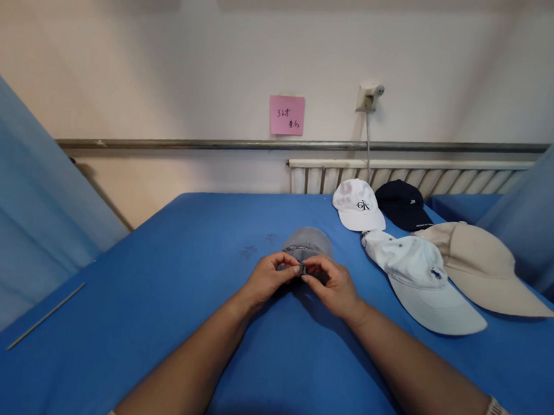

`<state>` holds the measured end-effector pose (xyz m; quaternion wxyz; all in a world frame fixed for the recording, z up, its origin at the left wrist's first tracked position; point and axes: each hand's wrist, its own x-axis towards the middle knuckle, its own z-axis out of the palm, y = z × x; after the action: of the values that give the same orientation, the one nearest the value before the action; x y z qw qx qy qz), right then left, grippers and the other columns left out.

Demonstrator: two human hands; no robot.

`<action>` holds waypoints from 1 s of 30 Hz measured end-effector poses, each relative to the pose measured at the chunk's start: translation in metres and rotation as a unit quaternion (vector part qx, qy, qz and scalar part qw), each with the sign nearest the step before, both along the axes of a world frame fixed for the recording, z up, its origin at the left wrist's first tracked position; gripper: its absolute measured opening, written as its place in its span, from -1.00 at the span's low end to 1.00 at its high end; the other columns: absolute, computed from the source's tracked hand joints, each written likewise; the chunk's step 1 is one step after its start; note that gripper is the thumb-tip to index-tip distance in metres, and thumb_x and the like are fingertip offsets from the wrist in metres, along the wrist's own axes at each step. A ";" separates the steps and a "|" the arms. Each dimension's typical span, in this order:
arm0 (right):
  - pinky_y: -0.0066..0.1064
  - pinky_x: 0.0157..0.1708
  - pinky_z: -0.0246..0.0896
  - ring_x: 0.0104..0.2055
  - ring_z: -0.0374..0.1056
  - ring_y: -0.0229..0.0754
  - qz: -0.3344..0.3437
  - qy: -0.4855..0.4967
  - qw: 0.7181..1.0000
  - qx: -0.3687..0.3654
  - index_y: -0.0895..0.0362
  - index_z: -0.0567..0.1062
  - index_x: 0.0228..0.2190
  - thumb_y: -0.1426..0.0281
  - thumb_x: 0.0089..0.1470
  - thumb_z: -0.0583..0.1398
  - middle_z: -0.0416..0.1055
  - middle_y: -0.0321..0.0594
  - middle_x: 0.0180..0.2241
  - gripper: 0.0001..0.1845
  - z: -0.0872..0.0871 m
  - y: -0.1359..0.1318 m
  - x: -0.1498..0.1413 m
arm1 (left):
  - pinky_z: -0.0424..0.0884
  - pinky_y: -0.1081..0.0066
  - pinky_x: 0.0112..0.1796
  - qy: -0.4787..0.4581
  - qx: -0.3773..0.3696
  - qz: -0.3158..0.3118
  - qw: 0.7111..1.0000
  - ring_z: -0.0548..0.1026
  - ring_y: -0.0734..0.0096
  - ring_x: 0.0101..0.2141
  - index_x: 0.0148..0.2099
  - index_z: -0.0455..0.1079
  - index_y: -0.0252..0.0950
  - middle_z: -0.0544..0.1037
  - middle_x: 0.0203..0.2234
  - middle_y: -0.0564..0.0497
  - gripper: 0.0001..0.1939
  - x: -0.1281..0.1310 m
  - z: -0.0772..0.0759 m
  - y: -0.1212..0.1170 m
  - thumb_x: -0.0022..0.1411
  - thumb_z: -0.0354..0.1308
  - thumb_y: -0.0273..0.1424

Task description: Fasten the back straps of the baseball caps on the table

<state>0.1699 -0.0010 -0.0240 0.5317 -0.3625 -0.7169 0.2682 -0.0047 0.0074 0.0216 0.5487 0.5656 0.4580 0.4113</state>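
Note:
A grey baseball cap (316, 237) rests on the blue-covered table, its brim pointing away from me and its back opening toward me. My left hand (273, 273) pinches the cap's back strap (302, 269) between thumb and forefinger. From the other side my right hand (331, 284) pinches the same strap, its fingertips close to the left ones. A small dark piece, perhaps the buckle, shows between the fingertips. My hands hide much of the cap's lower edge.
To the right lie a white cap (353, 200), a navy cap (399, 200), a pale cap (418, 261) and a beige cap (477, 259). A thin stick (45, 316) lies at the left. Blue curtains (15, 214) flank the table (155, 325); a radiator (322, 173) stands behind.

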 end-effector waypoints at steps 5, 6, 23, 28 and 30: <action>-0.32 -0.25 0.34 -0.30 0.41 -0.17 -0.002 -0.004 1.000 0.001 0.05 0.48 -0.21 0.42 0.04 0.24 0.47 -0.24 -0.32 -0.78 -0.002 0.001 0.000 | 0.16 0.48 -0.47 0.004 -0.004 -0.006 1.000 0.28 0.55 -0.55 -0.37 0.45 -0.33 0.40 -0.58 0.09 -0.79 0.000 -0.001 0.001 -0.03 0.33 -0.31; -0.32 -0.25 0.34 -0.30 0.41 -0.18 -0.002 -0.003 1.000 -0.002 0.05 0.48 -0.20 0.42 0.04 0.24 0.48 -0.24 -0.32 -0.78 -0.002 0.001 0.000 | 0.16 0.48 -0.47 0.003 -0.007 -0.006 1.000 0.28 0.56 -0.55 -0.37 0.44 -0.33 0.40 -0.58 0.09 -0.78 0.000 -0.001 0.001 -0.03 0.33 -0.30; -0.29 -0.25 0.33 -0.30 0.43 -0.17 -0.015 0.017 0.997 -0.067 0.08 0.41 -0.22 0.39 -0.01 0.25 0.49 -0.25 -0.34 -0.75 -0.005 0.002 -0.001 | 0.34 0.33 -0.13 0.086 0.123 -0.057 0.987 0.47 0.34 -0.21 -0.16 0.48 -0.31 0.55 -0.25 -0.06 -0.78 -0.002 -0.003 0.001 0.13 0.23 -0.34; -0.26 -0.18 0.32 -0.23 0.43 -0.15 -0.013 0.024 0.998 -0.062 0.08 0.35 -0.33 0.41 -0.02 0.23 0.49 -0.23 -0.27 -0.83 -0.006 0.003 0.000 | 0.35 0.27 -0.05 0.139 0.171 -0.075 0.972 0.49 0.28 -0.12 -0.06 0.47 -0.29 0.56 -0.14 -0.08 -0.71 -0.001 0.001 -0.003 0.13 0.23 -0.39; -0.24 -0.15 0.31 -0.20 0.42 -0.14 0.000 0.020 0.998 -0.063 0.07 0.33 -0.34 0.42 -0.01 0.22 0.48 -0.22 -0.24 -0.84 -0.006 0.003 0.001 | 0.37 0.26 -0.07 0.157 0.184 -0.061 0.968 0.50 0.28 -0.14 -0.08 0.47 -0.29 0.56 -0.15 -0.08 -0.73 -0.002 0.000 -0.003 0.13 0.22 -0.40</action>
<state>0.1706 0.0016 -0.0301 0.5221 -0.3898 -0.6879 0.3198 -0.0064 0.0041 0.0221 0.3801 0.7414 0.4196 0.3602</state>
